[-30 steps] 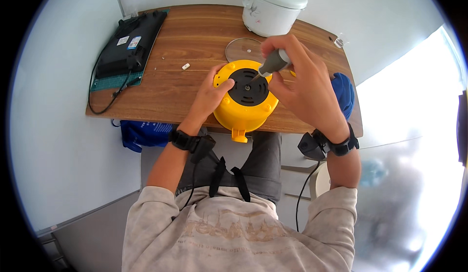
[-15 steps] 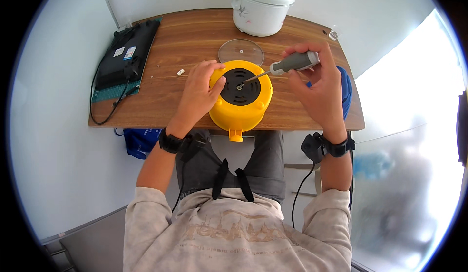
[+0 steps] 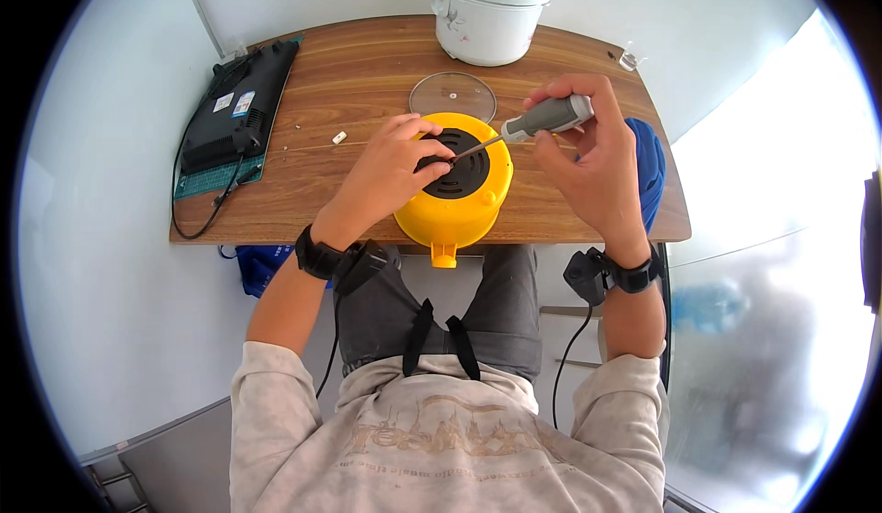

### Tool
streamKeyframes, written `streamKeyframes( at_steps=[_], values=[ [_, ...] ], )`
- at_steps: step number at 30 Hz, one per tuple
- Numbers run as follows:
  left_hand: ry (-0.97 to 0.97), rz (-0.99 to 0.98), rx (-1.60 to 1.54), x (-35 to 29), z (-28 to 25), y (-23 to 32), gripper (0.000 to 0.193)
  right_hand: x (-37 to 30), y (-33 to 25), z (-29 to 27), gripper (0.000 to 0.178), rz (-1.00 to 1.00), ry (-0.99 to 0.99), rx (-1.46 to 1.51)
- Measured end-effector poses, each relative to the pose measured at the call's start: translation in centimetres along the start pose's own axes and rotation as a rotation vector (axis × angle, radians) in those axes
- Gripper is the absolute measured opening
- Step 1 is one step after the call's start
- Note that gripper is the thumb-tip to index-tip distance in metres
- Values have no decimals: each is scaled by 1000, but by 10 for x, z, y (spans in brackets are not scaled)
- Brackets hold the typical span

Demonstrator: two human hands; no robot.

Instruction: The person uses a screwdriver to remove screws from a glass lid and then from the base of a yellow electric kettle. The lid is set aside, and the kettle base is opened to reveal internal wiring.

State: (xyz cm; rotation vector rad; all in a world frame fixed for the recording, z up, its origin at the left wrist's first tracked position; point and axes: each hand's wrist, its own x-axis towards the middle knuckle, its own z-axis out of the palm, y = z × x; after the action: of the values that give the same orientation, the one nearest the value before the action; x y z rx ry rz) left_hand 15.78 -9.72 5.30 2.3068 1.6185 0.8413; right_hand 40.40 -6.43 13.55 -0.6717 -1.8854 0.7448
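Observation:
A yellow electric pot stands upside down near the table's front edge, its black slotted base plate facing up. From the right, my right hand grips a screwdriver by its grey handle, the shaft slanting down to the middle of the plate. My left hand reaches over the pot's left side. Its thumb and fingertips close together at the plate's centre, right by the screwdriver tip. Whatever lies between those fingers is hidden.
Behind the pot lies a round glass lid, with a white rice cooker farther back. A black corded appliance rests on a green mat at left. Nearby is a small white piece. Blue fabric lies at right.
My left hand has moved right from the pot's rim to the plate's centre, its fingers closing beside the screwdriver tip. The screwdriver has shifted slightly left.

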Motion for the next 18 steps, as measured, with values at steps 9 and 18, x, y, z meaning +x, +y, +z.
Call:
streamKeyframes(
  at_steps=[9, 18],
  values=[
    [8, 37, 13, 5, 3, -3, 18, -3, -1, 0, 34, -16, 29, 7],
    [21, 59, 13, 6, 1, -3, 17, -11, -3, -17, 39, -36, 163, 92]
  ],
)
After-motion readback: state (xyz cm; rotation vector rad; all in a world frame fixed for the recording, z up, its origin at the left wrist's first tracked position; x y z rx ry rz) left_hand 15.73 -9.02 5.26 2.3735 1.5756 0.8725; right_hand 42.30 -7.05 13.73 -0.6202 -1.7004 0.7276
